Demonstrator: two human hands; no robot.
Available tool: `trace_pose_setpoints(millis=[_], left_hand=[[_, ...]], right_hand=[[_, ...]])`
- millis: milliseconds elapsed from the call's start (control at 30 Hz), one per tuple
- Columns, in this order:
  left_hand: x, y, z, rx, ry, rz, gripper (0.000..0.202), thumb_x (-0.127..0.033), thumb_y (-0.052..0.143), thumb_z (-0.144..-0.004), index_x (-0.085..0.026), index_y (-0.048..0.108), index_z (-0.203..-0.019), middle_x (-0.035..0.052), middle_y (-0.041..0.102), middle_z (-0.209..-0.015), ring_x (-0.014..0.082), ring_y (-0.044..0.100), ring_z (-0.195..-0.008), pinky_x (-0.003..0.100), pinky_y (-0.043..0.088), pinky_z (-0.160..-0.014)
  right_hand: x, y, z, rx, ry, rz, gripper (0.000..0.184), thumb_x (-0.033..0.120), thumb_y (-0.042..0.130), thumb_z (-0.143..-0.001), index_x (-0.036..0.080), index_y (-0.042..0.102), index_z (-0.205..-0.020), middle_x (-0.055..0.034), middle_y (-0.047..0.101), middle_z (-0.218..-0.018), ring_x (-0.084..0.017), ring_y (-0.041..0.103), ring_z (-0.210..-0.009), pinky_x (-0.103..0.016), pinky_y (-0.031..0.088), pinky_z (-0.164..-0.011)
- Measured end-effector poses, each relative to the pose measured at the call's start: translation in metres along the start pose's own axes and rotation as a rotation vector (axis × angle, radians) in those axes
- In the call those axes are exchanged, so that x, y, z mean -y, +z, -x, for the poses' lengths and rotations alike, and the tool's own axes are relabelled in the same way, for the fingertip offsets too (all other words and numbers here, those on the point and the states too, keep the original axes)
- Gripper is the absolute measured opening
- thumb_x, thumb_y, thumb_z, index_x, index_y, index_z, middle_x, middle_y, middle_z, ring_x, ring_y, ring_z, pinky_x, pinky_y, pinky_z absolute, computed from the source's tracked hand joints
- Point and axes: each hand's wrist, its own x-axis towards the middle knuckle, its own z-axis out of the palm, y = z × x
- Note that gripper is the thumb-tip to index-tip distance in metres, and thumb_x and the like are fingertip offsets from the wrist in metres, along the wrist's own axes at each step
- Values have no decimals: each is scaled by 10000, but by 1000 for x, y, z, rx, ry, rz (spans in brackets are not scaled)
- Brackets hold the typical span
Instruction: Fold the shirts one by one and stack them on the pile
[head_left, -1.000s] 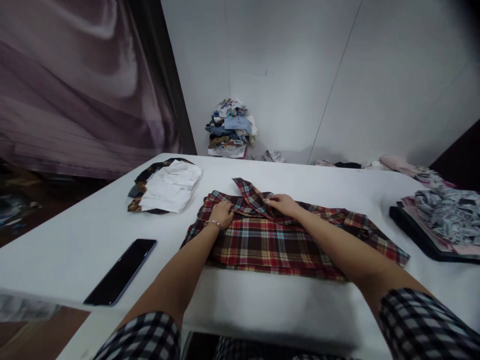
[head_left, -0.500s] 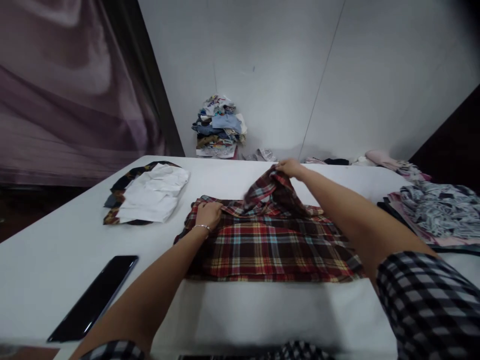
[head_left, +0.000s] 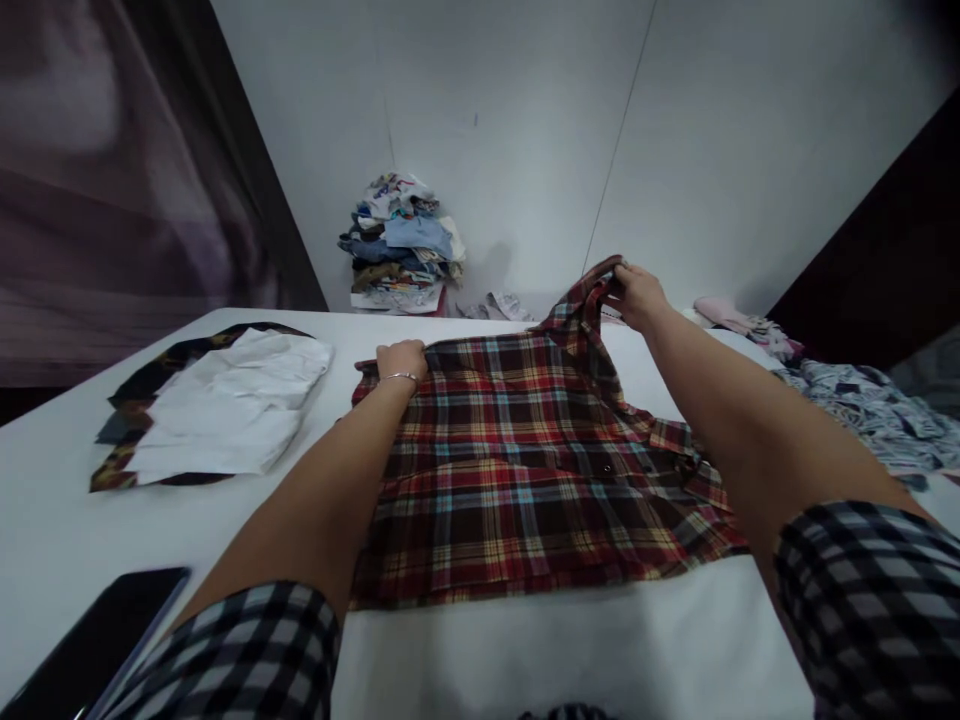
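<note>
A red, brown and yellow plaid shirt [head_left: 510,470] lies spread on the white table in front of me, with a small button visible on it. My left hand [head_left: 403,362], with a bracelet at the wrist, is closed on the shirt's far left edge, low over the table. Further right, my right hand [head_left: 639,295] pinches the far edge of the cloth and holds it raised, so that part hangs in folds. The shirt's lower right end partly disappears behind my right forearm.
White folded cloth [head_left: 240,405] lies on a dark patterned garment at the left. A black phone [head_left: 94,640] rests at the front left. Against the wall stands a stack of clothes [head_left: 405,250]. Patterned cloth [head_left: 877,405] is heaped at the right.
My right hand has lifted the shirt's far edge up and to the right. My left hand has moved farther away, and the shirt's folded upper part is now opened out. The view has shifted right.
</note>
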Motion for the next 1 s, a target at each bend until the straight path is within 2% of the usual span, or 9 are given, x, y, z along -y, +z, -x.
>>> trace_pose_setpoints(millis=[100, 200, 300, 400, 500, 600, 833, 933, 1000], left_hand=[[5, 4, 3, -4, 56, -9, 346, -178, 386, -839, -182, 689, -1007, 130, 685, -1085, 257, 611, -1018, 376, 375, -848], [19, 7, 23, -23, 170, 11, 369, -167, 388, -838, -212, 691, -1045, 99, 679, -1102, 231, 596, -1031, 356, 380, -880], [39, 15, 60, -23, 371, 36, 368, -150, 400, -827, -222, 699, -1029, 80, 672, -1106, 229, 575, -1047, 368, 379, -925], [55, 30, 105, 55, 545, 63, 347, -136, 426, -819, -220, 712, -997, 81, 673, -1087, 237, 567, -1038, 377, 389, -929], [62, 45, 142, 139, 588, 131, 346, -131, 434, -829, -224, 716, -1007, 86, 673, -1070, 226, 575, -1007, 361, 414, -911], [61, 51, 158, 133, 524, 193, 359, -129, 424, -838, -237, 711, -1025, 83, 666, -1076, 206, 580, -993, 344, 427, -923], [41, 32, 172, 90, 395, 265, 242, -222, 498, -834, -200, 718, -933, 85, 678, -1012, 215, 602, -987, 345, 448, -930], [10, 22, 183, 92, 336, 491, 268, -320, 483, -866, -207, 702, -970, 69, 685, -1012, 206, 625, -942, 341, 484, -868], [-21, 19, 192, 120, 294, 727, 364, -393, 512, -857, -218, 635, -1151, 75, 671, -1103, 197, 637, -940, 330, 504, -834]], right_hand=[[-1, -6, 22, 36, -1, -49, 193, 382, 606, -803, 222, 503, -834, 20, 543, -740, -129, 543, -715, -358, 494, -784], [3, -16, 58, 119, -30, -54, 196, 385, 625, -781, 230, 522, -843, 17, 560, -779, -127, 549, -718, -353, 496, -794], [-1, -35, 106, 181, -55, 14, 206, 422, 617, -774, 251, 555, -870, -5, 612, -882, -154, 583, -801, -353, 497, -804], [-22, -57, 160, 206, -17, 77, 268, 467, 603, -764, 265, 607, -940, -48, 655, -998, -217, 611, -906, -367, 512, -776], [-49, -76, 205, 220, 120, 92, 272, 447, 642, -736, 246, 650, -918, -62, 686, -973, -248, 638, -902, -377, 520, -762], [-71, -87, 234, 213, 178, 107, 271, 436, 657, -724, 240, 669, -910, -65, 697, -992, -257, 648, -936, -380, 524, -794], [-77, -93, 252, 144, 141, 40, 319, 457, 664, -721, 238, 668, -953, -60, 700, -1011, -244, 661, -897, -369, 539, -739], [-64, -78, 258, 105, 83, 75, 309, 430, 666, -707, 223, 669, -936, -50, 704, -978, -223, 660, -868, -361, 535, -757], [-54, -60, 268, 188, 0, 164, 259, 387, 624, -734, 220, 674, -925, -39, 706, -954, -210, 656, -872, -373, 524, -813]])
